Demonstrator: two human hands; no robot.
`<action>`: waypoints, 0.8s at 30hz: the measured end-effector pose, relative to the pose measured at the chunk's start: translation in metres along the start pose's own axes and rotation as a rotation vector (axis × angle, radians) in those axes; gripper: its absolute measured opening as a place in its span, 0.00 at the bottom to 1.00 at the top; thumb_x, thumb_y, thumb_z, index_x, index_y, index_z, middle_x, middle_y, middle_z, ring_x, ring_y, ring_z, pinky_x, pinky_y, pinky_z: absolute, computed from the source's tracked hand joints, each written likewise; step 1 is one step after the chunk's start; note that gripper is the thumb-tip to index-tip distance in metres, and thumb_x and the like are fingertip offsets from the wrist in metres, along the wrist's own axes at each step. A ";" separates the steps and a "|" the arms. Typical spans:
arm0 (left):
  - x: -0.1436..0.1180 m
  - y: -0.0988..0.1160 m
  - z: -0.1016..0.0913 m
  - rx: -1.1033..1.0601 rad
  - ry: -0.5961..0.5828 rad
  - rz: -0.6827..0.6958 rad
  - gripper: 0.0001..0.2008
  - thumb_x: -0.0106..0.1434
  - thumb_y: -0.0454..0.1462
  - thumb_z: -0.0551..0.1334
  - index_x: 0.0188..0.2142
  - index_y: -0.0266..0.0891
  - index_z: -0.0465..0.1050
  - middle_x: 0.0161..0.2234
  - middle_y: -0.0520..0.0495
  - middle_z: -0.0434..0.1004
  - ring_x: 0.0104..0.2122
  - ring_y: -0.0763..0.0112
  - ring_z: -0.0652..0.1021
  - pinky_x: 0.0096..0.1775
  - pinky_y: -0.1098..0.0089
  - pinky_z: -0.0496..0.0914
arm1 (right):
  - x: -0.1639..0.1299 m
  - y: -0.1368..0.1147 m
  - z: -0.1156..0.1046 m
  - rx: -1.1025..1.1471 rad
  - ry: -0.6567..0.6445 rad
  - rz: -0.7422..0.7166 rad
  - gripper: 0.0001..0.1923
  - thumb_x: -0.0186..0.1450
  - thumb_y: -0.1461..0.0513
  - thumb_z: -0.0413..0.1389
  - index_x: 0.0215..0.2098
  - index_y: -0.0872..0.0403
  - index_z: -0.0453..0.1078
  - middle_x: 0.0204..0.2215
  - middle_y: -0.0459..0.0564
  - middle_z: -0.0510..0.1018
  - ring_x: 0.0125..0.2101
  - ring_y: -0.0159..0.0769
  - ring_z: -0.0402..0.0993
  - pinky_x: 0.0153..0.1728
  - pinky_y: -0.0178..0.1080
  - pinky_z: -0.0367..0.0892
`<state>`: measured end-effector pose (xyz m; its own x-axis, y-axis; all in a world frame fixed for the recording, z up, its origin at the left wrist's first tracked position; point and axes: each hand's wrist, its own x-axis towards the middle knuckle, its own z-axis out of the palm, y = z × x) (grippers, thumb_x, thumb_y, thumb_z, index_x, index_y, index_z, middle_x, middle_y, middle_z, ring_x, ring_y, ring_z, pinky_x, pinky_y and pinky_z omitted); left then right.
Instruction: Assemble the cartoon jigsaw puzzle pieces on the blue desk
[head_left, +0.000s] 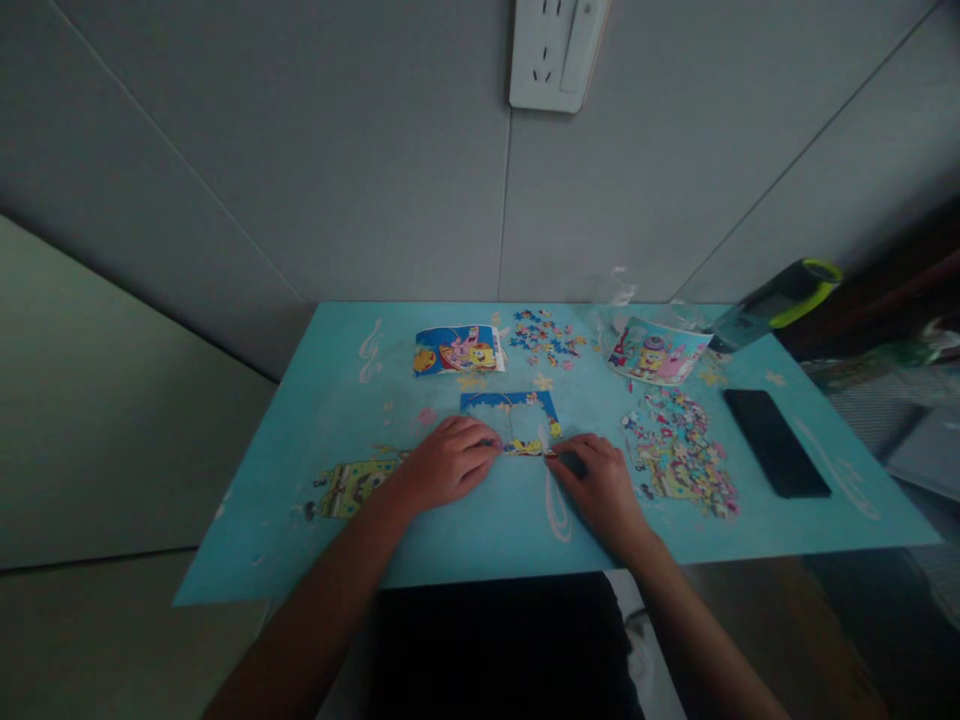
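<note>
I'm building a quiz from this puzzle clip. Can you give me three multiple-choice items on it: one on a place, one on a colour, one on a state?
1. Where does the flat black phone lie?
A. right side of the table
B. left side of the table
C. on the wall

2. What colour is the table top?
A. red
B. light blue
C. white

3. How far along is the small rectangular jigsaw frame between the left hand and right hand?
A. fully filled
B. border laid, middle open
C. not begun

Answers:
1. A, the phone lies right of the loose colourful puzzle pieces.
2. B, the surface shows light blue all over.
3. B, blue table shows through the frame's middle.
</note>
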<state>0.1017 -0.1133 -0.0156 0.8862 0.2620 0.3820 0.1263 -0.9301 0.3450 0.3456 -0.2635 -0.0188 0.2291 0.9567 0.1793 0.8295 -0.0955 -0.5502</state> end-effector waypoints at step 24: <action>0.002 0.008 -0.003 0.009 -0.071 0.008 0.10 0.71 0.34 0.59 0.50 0.39 0.76 0.50 0.42 0.77 0.50 0.59 0.74 0.53 0.55 0.68 | 0.007 0.018 0.004 0.100 0.133 0.181 0.13 0.67 0.49 0.62 0.34 0.49 0.78 0.31 0.48 0.83 0.31 0.42 0.76 0.41 0.48 0.68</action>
<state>0.1028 -0.1199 -0.0094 0.9164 0.2361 0.3231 0.1229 -0.9344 0.3343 0.3604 -0.2576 -0.0306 0.4400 0.8812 0.1731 0.7158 -0.2277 -0.6601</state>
